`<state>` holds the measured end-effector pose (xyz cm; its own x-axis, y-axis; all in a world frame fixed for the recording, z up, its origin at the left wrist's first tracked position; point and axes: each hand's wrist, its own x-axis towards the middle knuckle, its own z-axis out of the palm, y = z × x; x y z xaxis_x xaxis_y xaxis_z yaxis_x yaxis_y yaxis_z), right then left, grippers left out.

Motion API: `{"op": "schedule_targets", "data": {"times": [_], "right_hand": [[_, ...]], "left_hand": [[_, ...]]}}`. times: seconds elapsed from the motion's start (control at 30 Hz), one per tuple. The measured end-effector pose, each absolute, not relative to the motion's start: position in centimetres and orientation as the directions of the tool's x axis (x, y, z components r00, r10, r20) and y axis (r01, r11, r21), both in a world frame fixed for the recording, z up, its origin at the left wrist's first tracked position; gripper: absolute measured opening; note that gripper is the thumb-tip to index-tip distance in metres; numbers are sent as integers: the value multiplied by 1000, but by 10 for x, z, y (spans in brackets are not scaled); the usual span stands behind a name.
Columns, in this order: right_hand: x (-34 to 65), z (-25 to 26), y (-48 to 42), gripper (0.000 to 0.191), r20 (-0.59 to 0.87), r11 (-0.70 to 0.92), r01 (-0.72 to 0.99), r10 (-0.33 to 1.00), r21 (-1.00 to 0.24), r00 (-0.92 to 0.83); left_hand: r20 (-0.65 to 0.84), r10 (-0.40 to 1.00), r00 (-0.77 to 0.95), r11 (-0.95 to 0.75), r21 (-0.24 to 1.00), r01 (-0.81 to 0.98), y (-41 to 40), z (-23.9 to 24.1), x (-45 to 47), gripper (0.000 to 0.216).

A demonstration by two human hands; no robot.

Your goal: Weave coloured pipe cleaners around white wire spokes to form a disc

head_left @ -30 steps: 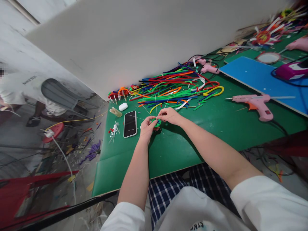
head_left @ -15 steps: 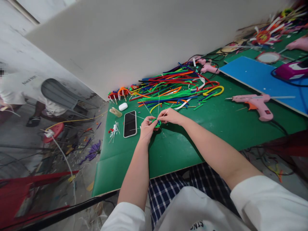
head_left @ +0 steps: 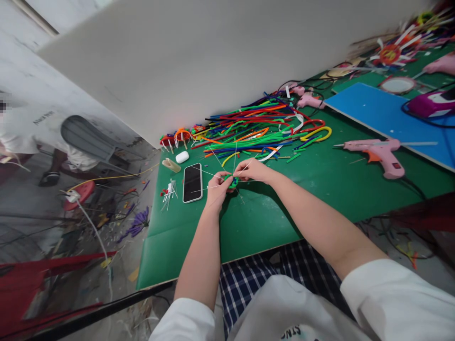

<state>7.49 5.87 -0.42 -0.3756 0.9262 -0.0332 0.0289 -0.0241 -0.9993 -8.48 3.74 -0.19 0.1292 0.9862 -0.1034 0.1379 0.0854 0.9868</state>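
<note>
Between my two hands, just above the green table (head_left: 263, 227), is a small green and blue piece (head_left: 234, 182) that looks wound from pipe cleaner. Several thin white sticks fan out from it in all directions. My left hand (head_left: 217, 188) is closed on its left side, thumb on top. From the right, my right hand (head_left: 251, 170) pinches at its upper edge, fingertips close to the left thumb; they partly hide the piece. A phone (head_left: 192, 183) lies just left of my left hand.
Behind my hands lies a heap of coloured pipe cleaners (head_left: 249, 135). A pink glue gun (head_left: 382, 154) rests at right, near a blue board (head_left: 387, 113). White earbud case (head_left: 182, 157) and loose white sticks (head_left: 170, 192) lie left. Another person (head_left: 31, 128) sits at far left.
Both hands stay nearly in place on the green and blue piece. A white stick now shows more plainly below my right hand, pointing right.
</note>
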Motion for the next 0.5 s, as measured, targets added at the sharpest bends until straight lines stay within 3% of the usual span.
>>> {"op": "schedule_targets", "data": {"times": [0.13,0.33,0.5], "right_hand": [[80,-4,58,17,-59,-85,-41,898,-996,-436],[89,1,57,30,-33,-58,-33,858,-998,-513],[89,-1,60,28,8,-22,-60,890,-998,-456]], "left_hand": [[-109,987,115,94,987,128,37,-1,-85,30],[-120,990,73,113,989,95,38,1,-85,31],[-131,990,56,127,990,66,38,1,-83,30]]}}
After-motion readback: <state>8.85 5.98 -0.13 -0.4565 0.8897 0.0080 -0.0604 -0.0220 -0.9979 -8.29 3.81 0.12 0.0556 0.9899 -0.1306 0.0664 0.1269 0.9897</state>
